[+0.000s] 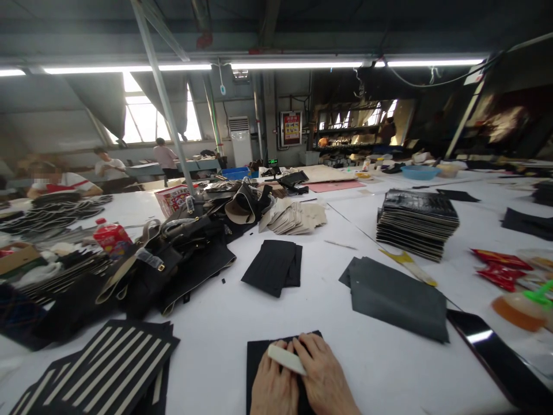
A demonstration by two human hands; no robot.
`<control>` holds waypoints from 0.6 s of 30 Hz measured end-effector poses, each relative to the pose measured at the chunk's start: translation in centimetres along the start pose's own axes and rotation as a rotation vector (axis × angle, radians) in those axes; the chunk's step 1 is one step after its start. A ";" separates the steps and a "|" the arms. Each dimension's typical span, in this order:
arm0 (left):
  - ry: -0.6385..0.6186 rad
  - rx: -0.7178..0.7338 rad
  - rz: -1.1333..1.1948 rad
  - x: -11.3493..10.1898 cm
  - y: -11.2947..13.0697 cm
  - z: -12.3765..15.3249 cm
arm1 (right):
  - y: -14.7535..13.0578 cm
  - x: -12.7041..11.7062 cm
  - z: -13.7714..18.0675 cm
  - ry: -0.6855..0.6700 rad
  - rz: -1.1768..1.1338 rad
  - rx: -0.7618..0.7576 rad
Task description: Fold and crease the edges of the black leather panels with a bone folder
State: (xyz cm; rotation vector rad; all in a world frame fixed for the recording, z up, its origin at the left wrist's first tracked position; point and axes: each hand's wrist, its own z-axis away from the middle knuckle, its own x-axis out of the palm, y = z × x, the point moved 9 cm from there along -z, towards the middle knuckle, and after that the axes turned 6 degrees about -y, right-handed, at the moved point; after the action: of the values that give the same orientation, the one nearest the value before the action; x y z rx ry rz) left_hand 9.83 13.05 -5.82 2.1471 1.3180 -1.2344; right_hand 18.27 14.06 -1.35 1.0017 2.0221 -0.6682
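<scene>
A white table (224,340) carries a stack of black sheets (417,222), grey sheets (397,297), folded black pieces (273,266) and striped panels (108,366). Dark bags (173,259) pile at left beside a red bottle (111,236). People (110,168) work far behind.

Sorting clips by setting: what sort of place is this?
Probably a bag-making workshop: a stack of cut black pieces on a long white table, a heap of bags, other workers at benches behind.

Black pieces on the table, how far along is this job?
Done, seemingly: striped black pieces stacked at lower left. In hand: the right hand presses a white tool on one black piece, left hand beside it. Left, probably: the tall black stack and the grey sheets.
</scene>
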 end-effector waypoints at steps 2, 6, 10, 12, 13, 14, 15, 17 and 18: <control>-0.066 0.005 -0.008 0.8 -0.1 0.2 | 0.4 0.2 0.0 0.022 -0.060 0.054; -0.099 0.052 -0.006 1.0 -0.1 0.3 | 0.9 1.7 0.1 -0.058 -0.279 0.198; -0.189 0.044 0.063 0.3 -0.7 -1.1 | 2.5 2.6 -0.7 -0.199 -0.531 0.362; -0.232 -0.026 0.081 -0.3 -1.6 -1.6 | 4.4 2.1 -1.0 -0.231 -0.584 0.412; -0.244 -0.062 0.074 -0.7 -2.0 -1.6 | 5.8 1.8 -0.8 -0.244 -0.611 0.455; -0.254 -0.093 0.055 -1.1 -2.4 -1.3 | 7.4 1.5 -0.4 -0.251 -0.637 0.507; -0.268 -0.129 0.028 -1.4 -2.6 -0.7 | 8.9 1.3 0.1 -0.253 -0.659 0.564; -0.330 -0.247 -0.038 -1.7 -3.0 1.3 | 11.7 1.0 1.6 -0.249 -0.700 0.667; -0.377 -0.338 -0.067 -1.7 -3.3 2.6 | 12.6 1.1 2.4 -0.249 -0.723 0.709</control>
State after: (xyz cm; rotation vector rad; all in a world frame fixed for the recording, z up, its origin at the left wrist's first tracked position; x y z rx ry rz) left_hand 5.45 12.11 -5.47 1.5620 1.3256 -1.2599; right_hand 29.21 19.82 -5.06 0.4622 1.9233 -1.8836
